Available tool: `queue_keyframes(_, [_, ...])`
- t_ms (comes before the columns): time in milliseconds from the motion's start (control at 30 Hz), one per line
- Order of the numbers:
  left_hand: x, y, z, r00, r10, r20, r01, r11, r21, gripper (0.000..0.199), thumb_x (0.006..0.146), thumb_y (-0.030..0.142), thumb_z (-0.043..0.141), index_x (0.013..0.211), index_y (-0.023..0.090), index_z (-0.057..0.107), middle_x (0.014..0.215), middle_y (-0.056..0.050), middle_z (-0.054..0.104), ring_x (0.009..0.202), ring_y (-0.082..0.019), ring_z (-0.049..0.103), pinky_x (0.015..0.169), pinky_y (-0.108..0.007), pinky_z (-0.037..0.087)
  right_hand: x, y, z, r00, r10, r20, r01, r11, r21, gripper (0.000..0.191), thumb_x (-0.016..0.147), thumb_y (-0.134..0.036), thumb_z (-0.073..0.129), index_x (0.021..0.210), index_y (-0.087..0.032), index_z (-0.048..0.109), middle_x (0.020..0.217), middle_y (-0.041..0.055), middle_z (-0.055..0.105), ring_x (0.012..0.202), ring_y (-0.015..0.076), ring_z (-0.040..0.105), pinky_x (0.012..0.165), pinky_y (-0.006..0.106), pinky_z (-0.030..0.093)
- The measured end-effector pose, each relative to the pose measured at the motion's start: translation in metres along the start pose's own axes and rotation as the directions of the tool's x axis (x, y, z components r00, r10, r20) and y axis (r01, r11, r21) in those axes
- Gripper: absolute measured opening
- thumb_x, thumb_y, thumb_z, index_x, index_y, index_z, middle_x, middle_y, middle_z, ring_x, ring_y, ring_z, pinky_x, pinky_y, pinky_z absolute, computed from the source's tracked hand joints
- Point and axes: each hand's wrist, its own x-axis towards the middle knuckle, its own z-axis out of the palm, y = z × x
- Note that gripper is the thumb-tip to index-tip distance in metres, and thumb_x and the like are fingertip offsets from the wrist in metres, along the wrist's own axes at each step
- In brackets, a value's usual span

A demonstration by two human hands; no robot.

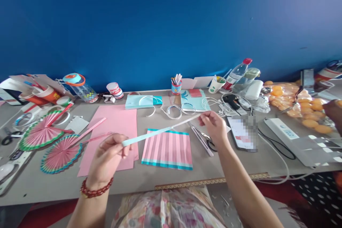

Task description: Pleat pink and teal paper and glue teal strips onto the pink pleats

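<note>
A narrow pale green strip [152, 134] stretches through the air between my two hands. My left hand [110, 153] pinches its lower left end, above the pink sheets. Its upper right end is held in the closed fingers of my right hand [213, 126]. Below the strip, a pleated pink paper [167, 149] with teal edges lies on the grey table [160, 180]. Scissors [207, 139] and a white and purple cutter [202, 140] lie just left of my right hand. Large pink sheets [117, 121] lie beside and under my left hand.
Two pink paper fans [61, 153] lie at the left. Along the back stand a pen cup [176, 87], a paper cup [216, 85] and a clear bottle [236, 74]. A phone [240, 133], cables, a power strip [283, 130] and orange fruit [310, 108] are at the right.
</note>
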Motion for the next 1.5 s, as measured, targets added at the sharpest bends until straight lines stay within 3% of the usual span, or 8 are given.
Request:
queue_keyframes(133, [-0.002,0.021,-0.024,0.999,0.029,-0.027,-0.031,0.998,-0.054,0.010,0.083,0.023,0.066,0.073,0.019,0.065,0.055,0.003,0.052,0.062,-0.011,0.052,0.080,-0.031,0.051,0.041,0.026,-0.027,0.993,0.031,-0.118,-0.075,0.914,-0.399,0.019,0.082,-0.034,0.053,0.084,-0.019,0.065,0.074,0.0049,0.069,0.069,0.0200,0.063,0.063,0.030,0.048])
queue_keyframes(333, [-0.006,0.029,-0.026,0.996,0.041,0.075,-0.041,0.999,0.002,0.008,0.085,0.022,0.063,0.078,0.020,0.066,0.057,0.002,0.056,0.059,-0.012,0.051,0.079,-0.032,0.049,0.048,0.005,-0.030,0.998,-0.059,0.010,0.038,0.497,-0.867,0.022,0.085,-0.026,0.053,0.096,-0.020,0.071,0.095,0.0111,0.070,0.087,0.0280,0.064,0.070,0.036,0.047])
queue_keyframes(433, [-0.003,0.025,-0.013,0.994,0.007,0.108,-0.007,1.000,-0.005,0.011,0.086,0.022,0.061,0.076,0.020,0.066,0.057,0.001,0.056,0.063,-0.013,0.053,0.076,-0.031,0.049,0.017,-0.020,-0.005,0.928,-0.341,0.152,0.337,0.588,-0.735,0.035,0.086,-0.020,0.054,0.119,-0.021,0.065,0.123,0.0129,0.063,0.106,0.0296,0.059,0.086,0.041,0.048])
queue_keyframes(533, [0.003,0.021,0.002,0.993,-0.041,0.110,0.048,0.997,-0.064,0.016,0.086,0.024,0.061,0.071,0.019,0.064,0.057,0.001,0.054,0.064,-0.013,0.053,0.076,-0.031,0.049,-0.029,-0.043,0.032,0.824,-0.492,0.282,0.563,0.768,-0.305,0.014,0.091,-0.025,0.056,0.098,-0.023,0.067,0.107,0.0080,0.069,0.105,0.0251,0.061,0.096,0.042,0.046])
queue_keyframes(667, [0.008,0.014,0.018,0.991,-0.106,0.080,0.120,0.973,-0.198,0.011,0.084,0.025,0.066,0.074,0.020,0.065,0.055,0.003,0.053,0.063,-0.012,0.054,0.078,-0.030,0.050,-0.081,-0.058,0.073,0.773,-0.428,0.468,0.332,0.902,0.277,0.024,0.088,-0.027,0.064,0.112,-0.025,0.059,0.116,0.0083,0.064,0.113,0.0236,0.059,0.096,0.040,0.048])
queue_keyframes(800, [0.009,0.011,0.024,0.990,-0.126,0.068,0.140,0.951,-0.277,0.012,0.084,0.026,0.067,0.075,0.019,0.063,0.055,0.004,0.051,0.061,-0.010,0.051,0.077,-0.027,0.050,-0.104,-0.055,0.092,0.731,-0.334,0.594,-0.115,0.798,0.591,0.047,0.085,-0.038,0.070,0.126,-0.028,0.048,0.129,0.0102,0.055,0.119,0.0259,0.058,0.103,0.047,0.045])
queue_keyframes(1067, [0.011,0.010,0.023,0.989,-0.144,-0.016,0.127,0.916,-0.380,0.013,0.083,0.021,0.067,0.072,0.018,0.060,0.056,0.004,0.050,0.059,-0.008,0.047,0.073,-0.024,0.050,-0.115,-0.045,0.108,0.834,-0.108,0.541,-0.249,0.801,0.544,0.025,0.084,-0.033,0.071,0.099,-0.024,0.053,0.092,0.0017,0.061,0.084,0.0149,0.064,0.080,0.035,0.054])
queue_keyframes(1500, [0.009,0.000,0.012,0.968,-0.232,-0.092,0.160,0.861,-0.483,0.012,0.081,0.017,0.064,0.073,0.018,0.055,0.059,0.005,0.043,0.062,-0.009,0.047,0.065,-0.022,0.049,-0.109,-0.045,0.090,0.904,0.083,0.420,-0.348,0.715,0.606,0.026,0.079,-0.039,0.076,0.082,-0.021,0.058,0.079,-0.0003,0.064,0.069,0.0146,0.067,0.068,0.030,0.055])
